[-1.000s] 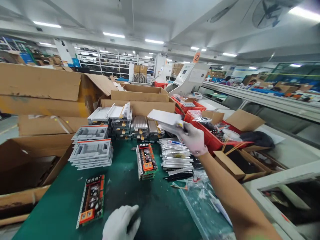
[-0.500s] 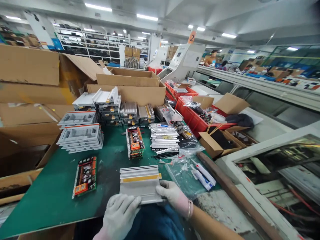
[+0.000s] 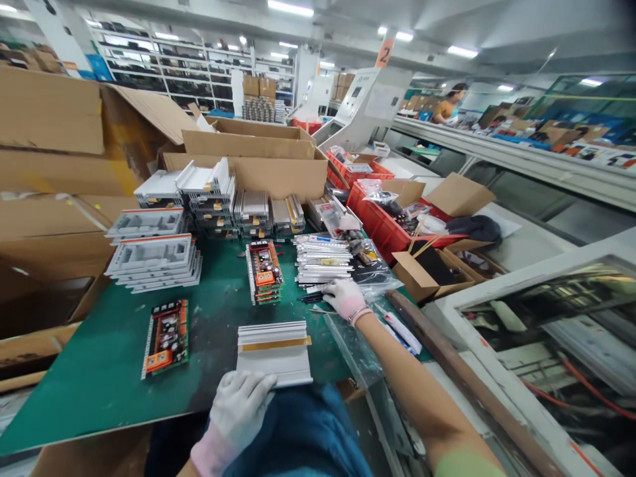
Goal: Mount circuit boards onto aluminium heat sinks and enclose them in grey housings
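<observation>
A silver aluminium heat sink with a yellow tape strip lies at the table's near edge. My gloved left hand grips its near left corner, fingers bent over the edge. Further out, my gloved right hand is at the near end of a pile of slotted metal strips. Its fingers close down on one metal strip, whose left end shows; the fingertips are partly hidden. Thin black strips lie just beside them. One circuit board sits left, and stacked circuit boards stand mid-table.
Grey plastic covers and finned heat sinks are stacked at the back left, before cardboard boxes. Red crates stand right. White tubes and clear plastic bags lie beside my right forearm.
My right hand has let go of the heat sink and moved forward to the metal strips. My left hand stays at the heat sink's corner. The view has shifted slightly.
</observation>
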A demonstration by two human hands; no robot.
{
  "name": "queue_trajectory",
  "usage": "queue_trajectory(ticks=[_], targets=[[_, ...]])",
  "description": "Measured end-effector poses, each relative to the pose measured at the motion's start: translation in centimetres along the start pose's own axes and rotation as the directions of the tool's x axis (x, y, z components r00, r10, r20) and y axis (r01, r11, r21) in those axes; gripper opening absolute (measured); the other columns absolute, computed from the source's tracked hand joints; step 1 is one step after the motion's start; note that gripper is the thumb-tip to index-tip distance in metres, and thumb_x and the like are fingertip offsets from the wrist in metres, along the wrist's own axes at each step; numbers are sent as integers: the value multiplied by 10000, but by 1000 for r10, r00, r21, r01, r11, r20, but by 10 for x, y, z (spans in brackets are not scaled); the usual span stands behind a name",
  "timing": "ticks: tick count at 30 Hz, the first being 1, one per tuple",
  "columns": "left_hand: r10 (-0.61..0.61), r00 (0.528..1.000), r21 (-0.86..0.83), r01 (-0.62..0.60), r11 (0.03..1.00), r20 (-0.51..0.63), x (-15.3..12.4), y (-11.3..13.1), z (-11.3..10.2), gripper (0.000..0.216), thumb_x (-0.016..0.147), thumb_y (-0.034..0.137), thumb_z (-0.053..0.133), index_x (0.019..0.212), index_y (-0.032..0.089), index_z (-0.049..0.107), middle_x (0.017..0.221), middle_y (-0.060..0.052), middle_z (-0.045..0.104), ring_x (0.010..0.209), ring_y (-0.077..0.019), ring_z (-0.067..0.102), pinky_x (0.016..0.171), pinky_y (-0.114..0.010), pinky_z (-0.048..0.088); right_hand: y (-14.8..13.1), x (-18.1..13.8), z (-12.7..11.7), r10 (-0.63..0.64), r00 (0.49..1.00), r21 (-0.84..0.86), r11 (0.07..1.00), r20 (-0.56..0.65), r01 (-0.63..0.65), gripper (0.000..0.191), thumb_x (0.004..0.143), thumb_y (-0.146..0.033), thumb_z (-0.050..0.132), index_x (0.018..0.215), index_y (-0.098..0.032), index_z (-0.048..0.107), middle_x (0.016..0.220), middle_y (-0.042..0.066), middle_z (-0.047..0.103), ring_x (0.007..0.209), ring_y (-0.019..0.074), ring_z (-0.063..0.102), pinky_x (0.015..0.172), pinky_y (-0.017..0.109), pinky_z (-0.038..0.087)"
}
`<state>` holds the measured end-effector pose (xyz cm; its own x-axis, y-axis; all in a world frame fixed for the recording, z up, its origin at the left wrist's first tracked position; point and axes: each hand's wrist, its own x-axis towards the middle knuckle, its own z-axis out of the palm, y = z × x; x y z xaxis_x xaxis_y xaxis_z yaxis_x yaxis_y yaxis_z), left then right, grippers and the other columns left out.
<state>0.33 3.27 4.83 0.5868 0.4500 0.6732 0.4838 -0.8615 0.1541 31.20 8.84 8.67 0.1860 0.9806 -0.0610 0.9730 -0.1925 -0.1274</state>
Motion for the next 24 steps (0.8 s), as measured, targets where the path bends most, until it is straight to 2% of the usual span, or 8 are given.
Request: queue_trajectory(ticks=[7,11,13,14,16,18,21,24], targets=[[-7,998,21,6,1000,55,11,2,-8,206,975,232,434,940,215,637,796,9,696,698,-154,610,739,-330,374,1,-1,0,-75,996,-35,997,-53,73,147,870,-248,598,914,-181,721,984,84,691,945,214,600,792,308,386],[-25,999,18,25,1000,32,19,5,-21,181,963,294,481,977,212,642,869,-9,715,782,-174,633,810,-352,385,-9,-23,-4,-158,979,-19,988,-129,156,156,920,-226,537,954,-165,677,997,89,684,987,208,577,852,323,373],[-23,1000,41,24,999,-21,23,8,-27,193,960,317,496,1021,196,633,915,-36,716,805,-185,632,805,-355,391,-24,-45,-3,-289,939,16,955,-187,297,146,933,-226,522,954,-194,662,965,58,686,958,182,577,858,310,375],[-22,999,51,24,998,-38,25,9,-30,222,962,335,490,1048,181,626,933,-54,714,815,-191,629,797,-355,393,-33,-59,0,-397,884,43,907,-248,420,138,933,-223,522,944,-201,657,935,48,684,915,171,581,836,301,383],[-18,1000,39,19,999,-22,29,12,-32,267,973,353,463,1075,159,615,923,-67,708,808,-190,622,776,-351,391,-51,-86,7,-571,728,67,768,-379,637,152,939,-199,493,931,-211,645,892,34,673,827,154,577,752,281,398],[-4,999,-12,4,1000,38,31,14,-31,232,979,314,443,1002,176,629,821,-29,696,734,-167,603,741,-340,376,-64,-109,13,-629,638,95,675,-443,732,167,950,-213,476,897,-217,634,845,20,658,746,135,565,675,260,396],[7,996,-64,-1,998,84,31,14,-27,202,959,236,463,843,201,625,664,17,634,627,-144,550,680,-325,346,-64,-127,18,-608,634,123,669,-478,733,169,961,-243,472,921,-221,635,836,18,652,716,116,567,634,232,401],[-5,997,-63,10,998,71,27,10,-24,180,951,241,489,836,200,621,656,19,634,621,-141,549,674,-320,348,-50,-130,17,-601,644,25,721,-474,692,192,958,-197,453,968,-221,643,822,26,655,700,123,564,624,238,402]])
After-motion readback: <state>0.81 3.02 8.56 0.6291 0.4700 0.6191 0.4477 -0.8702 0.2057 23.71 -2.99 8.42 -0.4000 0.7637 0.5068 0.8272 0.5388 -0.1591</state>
